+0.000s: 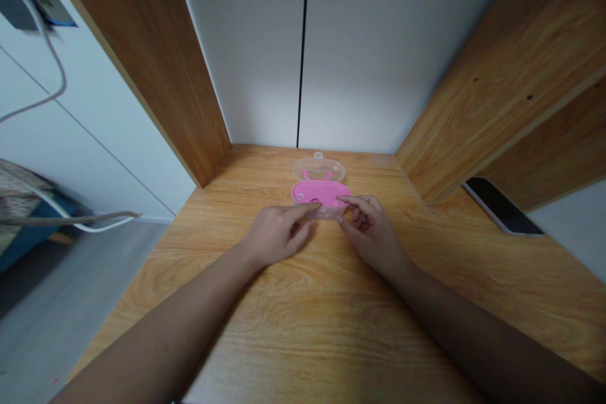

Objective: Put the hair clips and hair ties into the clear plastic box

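A small oval box (322,188) with a pink interior and clear plastic walls stands on the table. Its clear lid (319,170) is tipped back behind it, joined by pink hinges. Small loops lie inside, one white and one dark; their kind is too small to make out. My left hand (279,233) has its index finger over the front rim and its thumb at the front wall. From the other side, my right hand (372,230) pinches the box's front right edge between thumb and index finger, remaining fingers curled.
A faint clear ring (310,246) lies on the wooden table (303,328) just before the box. At right, a dark-screened phone (502,205) rests by a wooden panel (511,76). White cabinet doors (350,50) close off the back. A white cable (52,50) hangs at left.
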A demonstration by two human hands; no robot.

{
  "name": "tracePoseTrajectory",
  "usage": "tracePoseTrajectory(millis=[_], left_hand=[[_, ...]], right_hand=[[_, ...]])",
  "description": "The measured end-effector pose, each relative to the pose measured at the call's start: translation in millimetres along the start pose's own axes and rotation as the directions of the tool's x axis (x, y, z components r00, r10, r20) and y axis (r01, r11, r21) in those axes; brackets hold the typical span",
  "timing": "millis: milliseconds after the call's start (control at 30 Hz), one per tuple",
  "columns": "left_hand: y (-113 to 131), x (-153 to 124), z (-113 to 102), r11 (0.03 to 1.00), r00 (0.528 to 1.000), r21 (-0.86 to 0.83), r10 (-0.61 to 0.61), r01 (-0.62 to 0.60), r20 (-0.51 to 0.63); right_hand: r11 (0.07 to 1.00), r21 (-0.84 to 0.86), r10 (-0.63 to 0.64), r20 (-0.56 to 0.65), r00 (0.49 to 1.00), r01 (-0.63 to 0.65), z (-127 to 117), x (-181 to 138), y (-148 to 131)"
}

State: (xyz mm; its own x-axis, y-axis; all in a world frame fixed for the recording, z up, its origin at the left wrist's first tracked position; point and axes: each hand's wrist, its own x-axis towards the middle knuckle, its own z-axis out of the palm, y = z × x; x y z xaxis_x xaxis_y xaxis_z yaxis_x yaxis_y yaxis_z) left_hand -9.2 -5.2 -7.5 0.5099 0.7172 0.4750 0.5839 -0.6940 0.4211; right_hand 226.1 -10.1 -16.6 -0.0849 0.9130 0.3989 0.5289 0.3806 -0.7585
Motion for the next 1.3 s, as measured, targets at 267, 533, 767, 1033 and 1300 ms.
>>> tracePoseTrajectory(millis=[267, 533, 767, 1033, 1300], left_hand=[[6, 0, -8, 0.997, 0.992, -0.067, 0.041, -0.033, 0.116], [7, 3, -11, 0.99, 0.943, -0.093, 0.131, -0.108, 0.307], [5, 2, -18, 0.997, 0.969, 0.076, -0.039, 0.021, 0.242], [1, 8, -30, 0.91, 0.938, 0.358, -0.29, 0.209, 0.191], [2, 8, -30, 0.88, 0.925, 0.423, -0.323, 0.215, 0.201]], right_hand=[[0.999, 0.04, 0.016, 0.023, 1.0, -0.017, 1, 0, 0], [0.996, 0.087, -0.026, -0.078, 0.997, 0.032, 1, -3, -8], [0.975, 0.018, -0.221, -0.049, 0.974, 0.222, -3, -13, -25], [0.922, -0.136, -0.289, 0.385, 0.877, 0.364, 2, -21, -27], [0.889, -0.225, -0.219, 0.553, 0.804, 0.398, 3, -21, -34]])
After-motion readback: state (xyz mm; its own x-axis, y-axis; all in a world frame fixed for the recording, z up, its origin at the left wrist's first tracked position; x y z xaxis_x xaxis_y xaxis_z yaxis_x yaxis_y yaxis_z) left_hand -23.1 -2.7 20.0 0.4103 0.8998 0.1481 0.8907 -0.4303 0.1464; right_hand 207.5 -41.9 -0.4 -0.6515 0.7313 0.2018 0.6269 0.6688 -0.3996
